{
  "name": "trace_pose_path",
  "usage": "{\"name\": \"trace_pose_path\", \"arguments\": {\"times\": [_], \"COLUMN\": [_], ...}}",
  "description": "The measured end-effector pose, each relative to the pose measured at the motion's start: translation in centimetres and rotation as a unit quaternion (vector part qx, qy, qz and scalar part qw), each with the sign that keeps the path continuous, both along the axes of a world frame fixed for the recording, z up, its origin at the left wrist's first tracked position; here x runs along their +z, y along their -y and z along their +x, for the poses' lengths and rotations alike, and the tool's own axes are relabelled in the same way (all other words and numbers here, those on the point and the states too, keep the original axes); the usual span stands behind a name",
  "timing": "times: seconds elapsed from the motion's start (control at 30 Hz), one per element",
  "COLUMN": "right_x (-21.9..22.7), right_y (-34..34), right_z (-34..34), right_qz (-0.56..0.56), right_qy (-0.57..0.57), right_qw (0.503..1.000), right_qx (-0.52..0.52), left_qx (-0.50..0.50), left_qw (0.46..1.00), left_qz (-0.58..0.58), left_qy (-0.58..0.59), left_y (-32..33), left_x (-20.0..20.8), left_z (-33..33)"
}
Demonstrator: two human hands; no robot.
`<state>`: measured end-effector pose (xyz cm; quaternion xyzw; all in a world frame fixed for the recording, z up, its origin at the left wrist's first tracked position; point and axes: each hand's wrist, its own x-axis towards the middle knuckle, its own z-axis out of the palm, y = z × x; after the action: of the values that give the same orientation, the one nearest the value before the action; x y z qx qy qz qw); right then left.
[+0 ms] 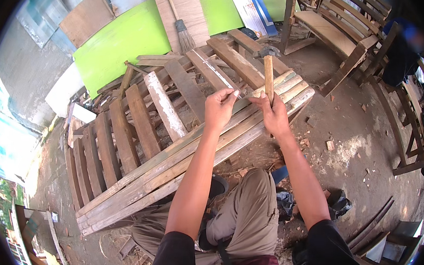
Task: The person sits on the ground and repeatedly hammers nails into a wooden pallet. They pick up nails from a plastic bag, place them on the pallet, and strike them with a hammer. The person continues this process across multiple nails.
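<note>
My right hand [274, 113] is wrapped round the wooden handle of a hammer [269, 75], which stands upright with its dark metal head at the top. Its thumb or a finger reaches toward my left hand [219, 109]. The left one is pinched closed at the fingertips; a small, thin item seems to be there, too small to name. Both hands are over a bundle of long bamboo strips [189, 154] lying slantwise across my front. Beyond them, a row of wooden slats [144, 122], some with flaking white paint, leans away from me under the strips' far side.
A broom [182, 32] leans on a plywood board at the back, beside bright green panels [120, 42]. At the far right stands a wooden bench [331, 31]. More wooden frames [401, 137] line the right side. Debris and dark plastic [338, 205] litter the dirt floor.
</note>
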<state>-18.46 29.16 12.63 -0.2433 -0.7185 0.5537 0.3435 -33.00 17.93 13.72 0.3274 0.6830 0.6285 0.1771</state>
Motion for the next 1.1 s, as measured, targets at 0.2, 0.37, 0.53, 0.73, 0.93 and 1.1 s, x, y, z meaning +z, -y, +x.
{"name": "trace_pose_path", "arguments": {"times": [0.2,0.37,0.53,0.73,0.93,1.1], "right_x": [-0.6,-0.5,-0.6,2.6,2.3,4.0], "right_y": [-0.1,0.8,0.7,3.3,5.0,6.0], "right_z": [0.0,-0.1,0.2,4.3,8.1,8.1], "right_qz": [-0.039,-0.081,-0.047,-0.036,0.075,0.121], "right_qy": [-0.029,-0.081,-0.047,0.105,0.18,0.186], "right_qw": [0.999,0.993,0.997,0.993,0.98,0.974], "right_qx": [-0.006,-0.029,-0.039,-0.039,-0.045,-0.05], "left_qx": [0.019,0.028,0.036,0.049,0.052,0.043], "left_qw": [0.991,0.991,0.99,0.987,0.987,0.981], "left_qz": [-0.093,-0.092,-0.053,-0.057,-0.043,-0.065], "left_qy": [-0.092,-0.096,-0.122,-0.145,-0.144,-0.178], "left_y": [-0.6,-0.4,-0.3,-0.2,-0.4,-0.3], "left_x": [-0.7,-1.3,-1.8,-1.6,-2.7,-2.3], "left_z": [0.9,0.8,0.8,1.2,0.8,1.1]}}
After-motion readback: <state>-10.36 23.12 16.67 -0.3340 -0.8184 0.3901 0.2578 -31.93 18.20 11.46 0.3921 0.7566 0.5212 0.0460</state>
